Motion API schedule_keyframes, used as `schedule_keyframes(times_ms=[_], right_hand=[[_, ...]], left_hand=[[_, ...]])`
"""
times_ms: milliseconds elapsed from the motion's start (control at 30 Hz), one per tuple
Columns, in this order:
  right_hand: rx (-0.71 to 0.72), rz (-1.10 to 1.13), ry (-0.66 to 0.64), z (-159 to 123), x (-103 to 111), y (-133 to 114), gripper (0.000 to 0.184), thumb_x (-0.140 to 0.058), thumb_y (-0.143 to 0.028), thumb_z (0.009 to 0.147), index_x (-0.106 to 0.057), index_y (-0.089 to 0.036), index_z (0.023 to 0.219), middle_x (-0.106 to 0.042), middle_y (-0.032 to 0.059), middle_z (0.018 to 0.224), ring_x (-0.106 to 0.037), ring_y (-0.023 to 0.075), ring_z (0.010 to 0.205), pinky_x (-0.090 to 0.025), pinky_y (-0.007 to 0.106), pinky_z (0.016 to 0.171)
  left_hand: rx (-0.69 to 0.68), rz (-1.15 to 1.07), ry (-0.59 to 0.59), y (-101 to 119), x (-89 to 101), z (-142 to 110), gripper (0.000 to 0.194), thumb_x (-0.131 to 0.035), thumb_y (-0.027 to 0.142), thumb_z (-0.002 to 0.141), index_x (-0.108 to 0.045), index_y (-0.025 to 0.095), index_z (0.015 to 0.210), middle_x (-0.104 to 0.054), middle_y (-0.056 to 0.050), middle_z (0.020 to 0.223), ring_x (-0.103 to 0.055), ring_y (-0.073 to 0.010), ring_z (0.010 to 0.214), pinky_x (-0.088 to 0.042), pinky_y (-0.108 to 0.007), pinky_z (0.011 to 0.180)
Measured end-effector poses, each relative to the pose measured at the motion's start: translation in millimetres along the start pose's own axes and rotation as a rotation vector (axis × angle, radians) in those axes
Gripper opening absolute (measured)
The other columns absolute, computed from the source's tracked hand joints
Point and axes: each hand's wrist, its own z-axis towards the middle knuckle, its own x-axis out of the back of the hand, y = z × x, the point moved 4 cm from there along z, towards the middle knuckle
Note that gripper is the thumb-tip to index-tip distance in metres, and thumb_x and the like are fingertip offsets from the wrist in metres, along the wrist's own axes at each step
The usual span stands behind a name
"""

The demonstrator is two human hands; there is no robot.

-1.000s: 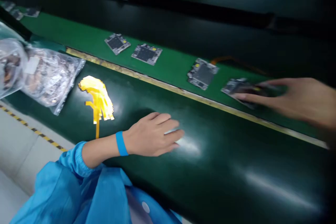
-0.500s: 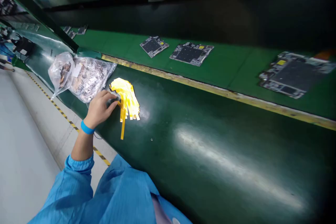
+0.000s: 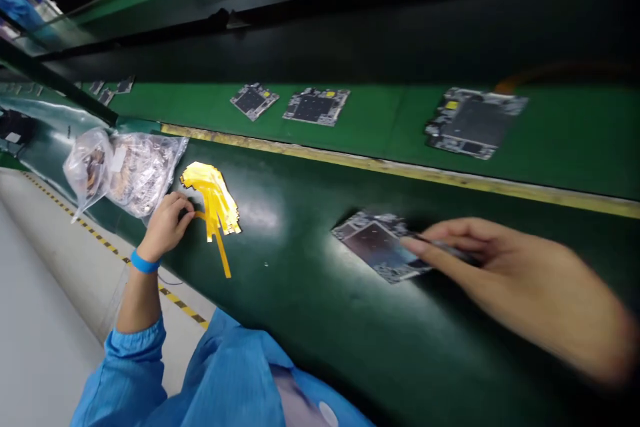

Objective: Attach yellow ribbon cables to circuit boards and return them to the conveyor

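My left hand (image 3: 167,223) is curled at the left edge of a pile of yellow flex strips (image 3: 215,203) on the dark green bench, its fingers pinching one strip. My right hand (image 3: 505,280), blurred by motion, grips the right end of a circuit board (image 3: 380,243) that lies on the bench in front of me. A blue wrist strap (image 3: 143,261) sits on my left wrist above a blue sleeve.
A clear plastic bag of parts (image 3: 123,170) lies left of the yellow strips. On the bright green conveyor belt (image 3: 390,133) behind a yellow line rest three circuit boards (image 3: 473,121), (image 3: 315,107), (image 3: 253,100). Grey floor with striped tape lies at the left.
My right hand has come back into view with a circuit board and set it on the dark bench. My left hand stays at the yellow strips. The view has swung right.
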Motion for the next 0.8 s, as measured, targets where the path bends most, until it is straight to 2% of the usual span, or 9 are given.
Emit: schedule_keyframes(times_ms=[33,100,167,233,333,433,567,700,800], right_hand=[[-0.015,0.05,-0.09,0,-5,-5,0.102,-0.044,-0.122,0.061,-0.077,-0.027,0.08,-0.078,0.0091,0.075,-0.071,0.0275,0.059,-0.052,0.041,0.054],[0.013,0.012,-0.021,-1,1,-16,0.106,-0.039,-0.124,0.057,-0.076,-0.028,0.08,-0.079,0.0102,0.079,-0.067,0.0268,0.058,-0.051,0.043,0.056],[0.082,-0.017,0.083,-4,14,-25,0.103,-0.037,-0.122,0.064,-0.075,-0.027,0.081,-0.08,0.0115,0.086,-0.064,0.0247,0.058,-0.05,0.043,0.057],[0.148,0.038,0.108,-8,25,-32,0.09,-0.047,-0.112,0.077,-0.074,-0.027,0.081,-0.079,0.0114,0.086,-0.061,0.0219,0.057,-0.049,0.04,0.056],[0.206,0.198,0.044,-16,33,-45,0.053,-0.068,-0.076,0.097,-0.075,-0.025,0.083,-0.078,0.0099,0.083,-0.059,0.0184,0.056,-0.047,0.036,0.053],[0.303,0.33,-0.025,-31,33,-64,0.023,-0.074,-0.046,0.098,-0.08,-0.025,0.09,-0.081,0.0088,0.087,-0.062,0.017,0.058,-0.046,0.032,0.05],[0.378,0.42,-0.121,-55,27,-77,0.014,-0.076,-0.038,0.098,-0.083,-0.027,0.102,-0.084,0.0061,0.097,-0.069,0.0168,0.064,-0.052,0.029,0.054],[0.261,0.461,-0.153,-70,23,-58,0.02,-0.071,-0.042,0.103,-0.08,-0.028,0.091,-0.08,0.0022,0.079,-0.071,0.0181,0.063,-0.057,0.029,0.06],[0.113,0.445,-0.123,-73,26,-31,0.034,-0.074,-0.058,0.101,-0.082,-0.028,0.088,-0.08,0.003,0.076,-0.069,0.0189,0.06,-0.055,0.031,0.056]], left_hand=[[0.0,-0.027,0.004,2,3.6,-1,0.02,-0.053,0.034,0.106,-0.064,0.023,0.093,-0.072,-0.011,0.108,-0.069,-0.0286,0.106,-0.058,-0.046,0.098],[0.02,-0.096,0.005,9,12.9,-3,0.022,-0.054,0.038,0.107,-0.063,0.024,0.092,-0.075,-0.011,0.106,-0.071,-0.0262,0.1,-0.059,-0.042,0.092],[0.064,-0.173,-0.014,20,22.4,-4,0.025,-0.056,0.043,0.108,-0.063,0.024,0.093,-0.078,-0.01,0.104,-0.073,-0.0235,0.091,-0.059,-0.037,0.081],[0.056,-0.26,-0.027,41,30.0,-2,0.027,-0.059,0.046,0.109,-0.063,0.024,0.094,-0.08,-0.008,0.095,-0.076,-0.0223,0.085,-0.061,-0.034,0.077],[-0.147,-0.373,-0.072,94,30.7,10,0.023,-0.061,0.04,0.112,-0.066,0.024,0.097,-0.079,-0.004,0.083,-0.076,-0.0192,0.074,-0.061,-0.031,0.069],[-0.413,-0.39,-0.19,160,13.9,26,0.022,-0.058,0.032,0.116,-0.07,0.023,0.1,-0.08,-0.002,0.084,-0.075,-0.0152,0.072,-0.057,-0.026,0.068],[-0.701,-0.387,-0.355,233,-21.2,39,0.027,-0.046,0.03,0.121,-0.069,0.023,0.108,-0.082,-0.002,0.094,-0.077,-0.0144,0.079,-0.057,-0.025,0.076],[-0.817,-0.365,-0.447,267,-50.3,48,0.028,-0.042,0.033,0.122,-0.068,0.023,0.119,-0.082,-0.003,0.101,-0.078,-0.0163,0.091,-0.058,-0.027,0.083],[-0.909,-0.236,-0.365,274,-63.4,57,0.029,-0.046,0.037,0.121,-0.069,0.02,0.128,-0.081,-0.01,0.121,-0.076,-0.0228,0.114,-0.06,-0.034,0.098]])
